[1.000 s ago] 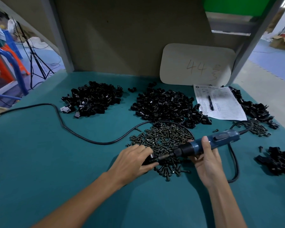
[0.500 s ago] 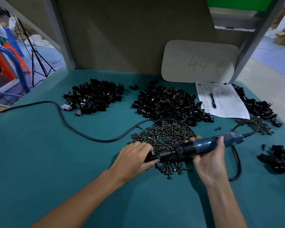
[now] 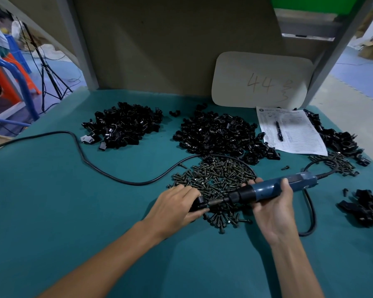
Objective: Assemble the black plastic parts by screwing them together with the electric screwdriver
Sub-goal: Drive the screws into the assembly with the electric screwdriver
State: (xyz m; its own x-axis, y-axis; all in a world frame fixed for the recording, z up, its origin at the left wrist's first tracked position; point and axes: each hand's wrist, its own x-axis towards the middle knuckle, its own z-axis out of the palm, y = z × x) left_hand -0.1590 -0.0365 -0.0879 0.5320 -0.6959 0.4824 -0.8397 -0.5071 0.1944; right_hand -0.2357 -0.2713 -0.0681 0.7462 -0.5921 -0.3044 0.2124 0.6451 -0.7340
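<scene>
A single wide-angle view comes from the person's head, facing forward and tilted down onto the teal worktop (image 3: 52,201). It sits close: both forearms enter from the bottom edge, and the left hand (image 3: 177,206) and right hand (image 3: 271,211) lie just below the centre of the frame. Higher up, the far edge of the worktop meets a brown back panel (image 3: 170,50). The lens bends straight lines near the borders, and floor (image 3: 353,87) shows at either side.

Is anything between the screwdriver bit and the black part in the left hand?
Nothing visible. The electric screwdriver, gripped by the right hand, has its bit at the black part the left hand holds, at the edge of the screw pile.
</scene>
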